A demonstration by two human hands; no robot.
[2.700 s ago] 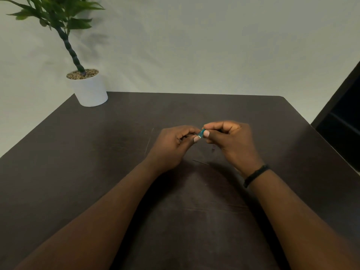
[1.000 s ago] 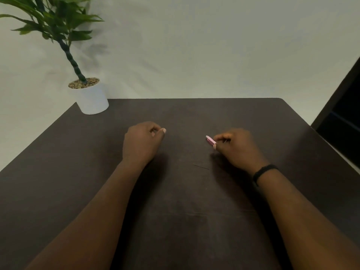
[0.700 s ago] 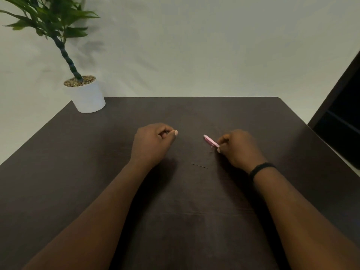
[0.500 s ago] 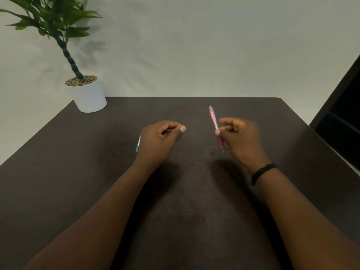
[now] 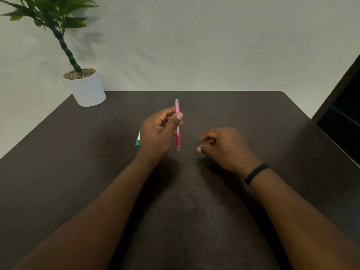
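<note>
My left hand (image 5: 158, 133) pinches a pink mechanical pencil (image 5: 177, 131) between thumb and fingers, holding it nearly upright over the middle of the dark table (image 5: 78, 172) with its tip pointing down. A small teal case (image 5: 138, 140) lies flat on the table just left of that hand, partly hidden by it. My right hand (image 5: 224, 147) hovers low to the right, its fingers loosely curled with thumb and forefinger apart, holding nothing. A thin dark lead (image 5: 195, 158) lies on the table just below its thumb.
A white pot with a green plant (image 5: 85, 88) stands at the table's far left corner. A dark piece of furniture (image 5: 342, 117) stands beyond the right edge. A pale wall rises behind the table's far edge.
The pink pencil has passed from my right hand to my left, which has lifted toward the middle. The teal case now lies on the table. My right hand has lowered toward the lead.
</note>
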